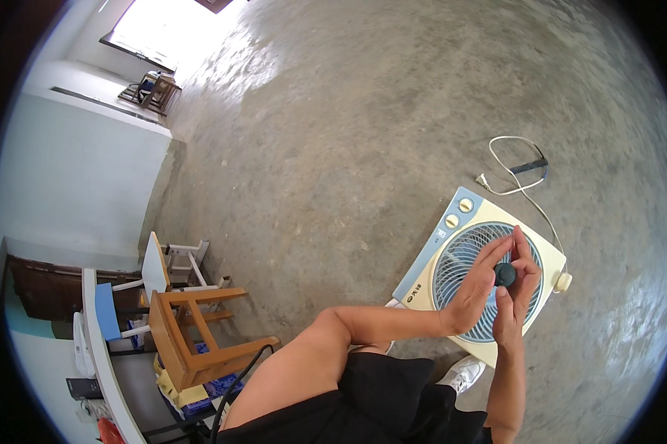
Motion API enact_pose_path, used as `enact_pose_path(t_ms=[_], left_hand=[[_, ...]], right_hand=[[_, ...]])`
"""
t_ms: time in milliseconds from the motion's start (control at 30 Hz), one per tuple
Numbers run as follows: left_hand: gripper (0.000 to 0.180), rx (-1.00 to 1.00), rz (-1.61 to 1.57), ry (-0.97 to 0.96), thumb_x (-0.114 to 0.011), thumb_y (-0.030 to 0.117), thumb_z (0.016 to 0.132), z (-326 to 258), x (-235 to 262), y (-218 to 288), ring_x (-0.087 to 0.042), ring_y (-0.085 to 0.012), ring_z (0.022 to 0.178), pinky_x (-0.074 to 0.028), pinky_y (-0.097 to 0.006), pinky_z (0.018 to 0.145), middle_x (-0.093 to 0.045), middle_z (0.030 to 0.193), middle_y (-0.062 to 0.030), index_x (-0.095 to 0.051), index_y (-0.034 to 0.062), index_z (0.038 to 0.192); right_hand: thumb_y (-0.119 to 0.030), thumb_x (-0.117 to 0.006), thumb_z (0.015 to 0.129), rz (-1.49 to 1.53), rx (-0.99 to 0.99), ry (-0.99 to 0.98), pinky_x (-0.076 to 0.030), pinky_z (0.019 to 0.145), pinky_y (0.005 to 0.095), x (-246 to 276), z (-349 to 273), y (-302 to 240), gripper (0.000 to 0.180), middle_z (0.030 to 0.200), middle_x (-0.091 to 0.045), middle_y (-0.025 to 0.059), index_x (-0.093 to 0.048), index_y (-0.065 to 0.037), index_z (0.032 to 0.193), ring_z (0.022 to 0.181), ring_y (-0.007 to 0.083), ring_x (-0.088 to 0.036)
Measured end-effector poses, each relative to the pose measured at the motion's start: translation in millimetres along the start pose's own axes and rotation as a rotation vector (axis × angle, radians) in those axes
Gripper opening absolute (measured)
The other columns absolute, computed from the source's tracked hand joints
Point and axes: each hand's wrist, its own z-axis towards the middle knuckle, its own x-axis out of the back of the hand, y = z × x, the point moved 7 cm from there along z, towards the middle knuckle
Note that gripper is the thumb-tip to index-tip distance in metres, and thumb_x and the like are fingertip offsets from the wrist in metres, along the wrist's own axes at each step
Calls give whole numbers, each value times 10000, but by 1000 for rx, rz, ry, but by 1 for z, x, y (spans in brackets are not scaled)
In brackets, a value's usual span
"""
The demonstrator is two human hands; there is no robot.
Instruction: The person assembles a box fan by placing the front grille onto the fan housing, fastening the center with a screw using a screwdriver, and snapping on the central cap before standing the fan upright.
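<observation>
A cream and blue box fan lies on the floor with its round grille facing up. Over the grille, my left hand and my right hand close in from both sides on a dark, round-topped knob or tool handle. It sits between my palms and fingers, with most fingers fairly straight and the fingertips nearly meeting. My hands hide what lies beneath it. Two cream dials show on the fan's blue panel, and a cream knob stands out at its right edge.
A pale power cord with a plug loops past a dark strip on the floor. My white shoe is by the fan's near edge. At left are a tipped wooden stool, a blue-backed chair and a white-edged table.
</observation>
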Motion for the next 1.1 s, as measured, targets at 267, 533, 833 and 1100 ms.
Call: enact_pose_path(t_ms=[267, 533, 833, 1100], left_hand=[[702, -24, -197, -76, -225, 473, 1032, 11, -3, -11, -83, -296, 1491, -63, -382, 1195, -100, 1606, -172, -45, 27, 1543], [685, 86, -375, 57, -255, 555, 1009, 36, 7, -28, -310, -262, 1368, -172, -386, 1149, -340, 1457, -158, -277, 29, 1448], [534, -2, -87, 147, -359, 515, 1014, 24, 10, -12, -427, -148, 987, -373, -297, 916, -447, 1133, -71, -421, 29, 1227], [336, -49, -49, 227, -454, 301, 1028, 16, 6, 11, -447, -182, 1151, -358, -319, 1004, -432, 1294, -116, -444, 35, 1234]], right_hand=[[-552, -464, 921, -148, 6, -44, -117, 1177, 443, -18, -24, -7, 923, 1596, -56, 235, -58, 11, 1529, 1481, 365, -85], [-452, -409, 981, -264, 54, 25, -166, 1164, 464, -20, -47, -7, 733, 1547, -222, 269, -220, 37, 1494, 1447, 385, -214], [-106, -457, 969, -45, 52, 193, -358, 1074, 464, 11, 0, -13, 119, 1053, -568, 102, -533, -20, 998, 1010, 204, -571], [-180, -398, 824, -148, 53, 133, -300, 1099, 450, 6, 22, -21, 496, 1386, -449, 193, -569, -16, 1259, 1316, 337, -404]])
